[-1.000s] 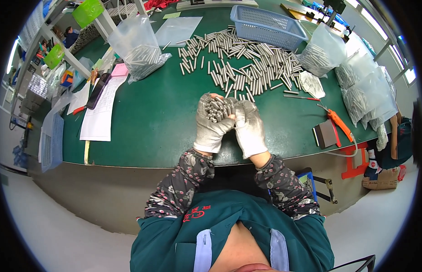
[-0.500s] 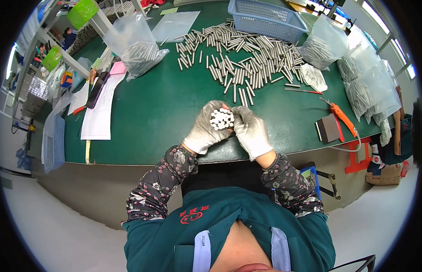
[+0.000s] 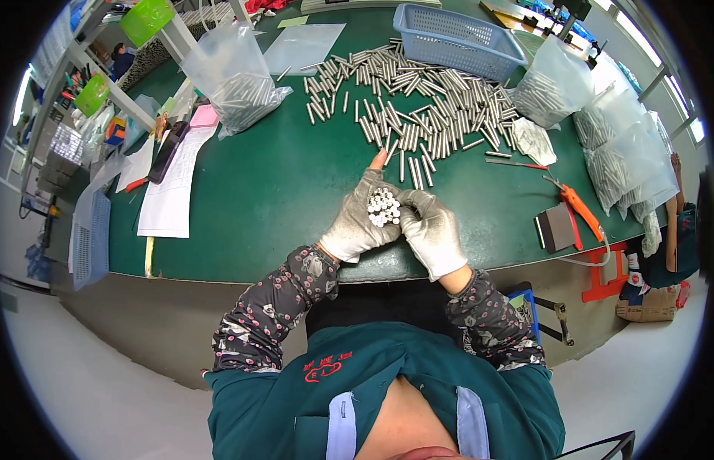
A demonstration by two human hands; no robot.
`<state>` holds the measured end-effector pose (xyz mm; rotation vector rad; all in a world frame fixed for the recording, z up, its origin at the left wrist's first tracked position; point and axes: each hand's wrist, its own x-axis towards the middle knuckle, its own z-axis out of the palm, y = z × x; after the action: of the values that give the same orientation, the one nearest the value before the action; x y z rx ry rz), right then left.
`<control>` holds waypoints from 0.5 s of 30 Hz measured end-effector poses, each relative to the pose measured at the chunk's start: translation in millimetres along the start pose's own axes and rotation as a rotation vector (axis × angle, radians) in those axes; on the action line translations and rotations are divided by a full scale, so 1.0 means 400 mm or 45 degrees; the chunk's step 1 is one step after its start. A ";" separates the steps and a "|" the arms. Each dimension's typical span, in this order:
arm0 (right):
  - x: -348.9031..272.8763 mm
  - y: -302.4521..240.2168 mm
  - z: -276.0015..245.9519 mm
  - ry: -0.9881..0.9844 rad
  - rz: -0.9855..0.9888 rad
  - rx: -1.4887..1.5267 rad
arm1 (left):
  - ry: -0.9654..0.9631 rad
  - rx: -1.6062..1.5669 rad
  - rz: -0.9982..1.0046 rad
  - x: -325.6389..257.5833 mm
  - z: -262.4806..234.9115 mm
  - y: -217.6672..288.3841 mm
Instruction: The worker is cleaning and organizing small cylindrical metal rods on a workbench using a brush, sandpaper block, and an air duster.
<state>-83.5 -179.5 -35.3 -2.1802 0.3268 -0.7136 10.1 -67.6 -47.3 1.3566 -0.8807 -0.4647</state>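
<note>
Both gloved hands are wrapped around one bundle of short silver metal tubes (image 3: 383, 207), ends up, roughly fifteen showing, held just over the near edge of the green table (image 3: 265, 199). Left hand (image 3: 358, 222) cups it, right hand (image 3: 432, 228) pinches alongside. One blue plastic basket (image 3: 457, 31) sits at the back.

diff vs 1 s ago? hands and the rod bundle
Both gloved hands, left hand and right hand, drew the rod bundle back from the loose rods toward the table's near edge, tipping it so its ends face up. Grip is unchanged. Loose rods, basket and bags stayed put.
</note>
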 end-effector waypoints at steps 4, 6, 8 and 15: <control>0.003 -0.007 -0.006 0.009 0.104 0.109 | -0.021 -0.036 -0.082 0.005 -0.004 0.010; 0.010 -0.007 -0.010 -0.029 0.206 0.163 | -0.053 -0.021 -0.102 0.005 -0.007 0.011; 0.018 -0.005 -0.013 -0.180 0.499 0.491 | -0.052 0.006 -0.075 0.005 -0.009 0.007; 0.025 0.002 -0.040 -0.247 0.165 0.264 | -0.070 -0.099 -0.117 0.002 -0.007 0.016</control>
<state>-84.7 -194.4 -24.0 -1.9919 0.2773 -0.4396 11.7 -65.2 -41.0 1.3218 -0.8395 -0.6040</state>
